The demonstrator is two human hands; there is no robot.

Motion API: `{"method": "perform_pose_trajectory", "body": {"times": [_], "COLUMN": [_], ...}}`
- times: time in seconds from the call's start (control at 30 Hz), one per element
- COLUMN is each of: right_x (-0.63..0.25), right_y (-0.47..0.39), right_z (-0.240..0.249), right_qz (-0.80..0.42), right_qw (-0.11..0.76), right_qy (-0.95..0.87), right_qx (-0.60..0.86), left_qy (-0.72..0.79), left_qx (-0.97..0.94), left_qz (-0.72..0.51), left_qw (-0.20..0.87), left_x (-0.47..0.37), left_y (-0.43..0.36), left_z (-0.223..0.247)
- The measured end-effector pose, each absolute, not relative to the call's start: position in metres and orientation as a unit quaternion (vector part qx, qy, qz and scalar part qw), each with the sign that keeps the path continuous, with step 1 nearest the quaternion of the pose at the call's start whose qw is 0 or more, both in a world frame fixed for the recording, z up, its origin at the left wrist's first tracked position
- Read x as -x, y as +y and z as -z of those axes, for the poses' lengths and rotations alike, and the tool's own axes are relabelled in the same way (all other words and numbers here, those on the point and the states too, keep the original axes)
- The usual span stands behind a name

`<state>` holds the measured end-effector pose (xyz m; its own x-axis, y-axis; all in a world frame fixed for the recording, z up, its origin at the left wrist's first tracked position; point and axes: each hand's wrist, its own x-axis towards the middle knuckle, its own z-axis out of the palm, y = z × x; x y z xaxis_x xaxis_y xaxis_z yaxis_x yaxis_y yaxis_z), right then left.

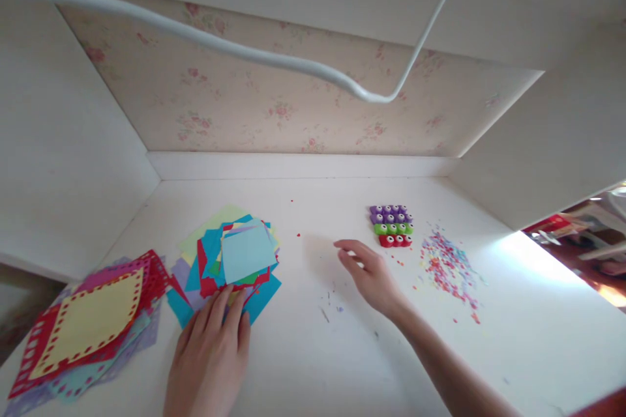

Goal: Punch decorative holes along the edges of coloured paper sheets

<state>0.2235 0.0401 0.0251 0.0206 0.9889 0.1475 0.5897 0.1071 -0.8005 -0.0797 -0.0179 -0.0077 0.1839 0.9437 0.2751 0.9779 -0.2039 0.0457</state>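
My left hand [210,339] lies with its fingers stretched out on the near edge of a loose pile of coloured paper sheets [205,241]. Its fingertips touch the paper. A pale blue square of paper [247,251] tops the pile, with red, teal and green sheets fanned beneath. My right hand [366,270] hovers over the white table, its fingers loosely bent and apart, with nothing visible in them. Just beyond it stand small purple, green and red pieces with white eyes [392,227], set in close rows.
Punched paper sheets [92,313] with holes along their edges overlap at the left. Tiny coloured paper bits [447,267] are scattered at the right. A white cable [274,62] hangs across the upper view. White side panels and a floral back wall [278,111] enclose the table.
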Motion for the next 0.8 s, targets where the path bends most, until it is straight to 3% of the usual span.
{"method": "perform_pose_trajectory", "body": {"times": [0.1,0.23,0.37,0.63,0.8], "right_x": [-0.181,-0.149,-0.137,-0.207,-0.312], "right_y": [0.106,0.19,0.217,0.075,-0.031], "right_z": [-0.02,-0.012,-0.005,-0.005,0.013], "right_qz": [-0.178,-0.156,-0.15,-0.141,-0.113], "right_qw": [0.233,0.177,0.134,0.112,0.113], "right_qy": [-0.759,-0.788,-0.802,-0.823,-0.745], "right_qx": [0.582,0.569,0.562,0.539,0.648], "left_qy": [-0.634,-0.64,-0.64,-0.629,-0.631], "left_qx": [0.761,0.754,0.755,0.764,0.765], "left_qz": [0.122,0.124,0.12,0.121,0.111], "left_qw": [0.068,0.075,0.078,0.079,0.06], "left_x": [0.078,0.076,0.076,0.078,0.073], "left_y": [-0.018,-0.018,-0.016,-0.017,-0.019], "left_z": [0.004,0.002,0.002,0.003,-0.003]}}
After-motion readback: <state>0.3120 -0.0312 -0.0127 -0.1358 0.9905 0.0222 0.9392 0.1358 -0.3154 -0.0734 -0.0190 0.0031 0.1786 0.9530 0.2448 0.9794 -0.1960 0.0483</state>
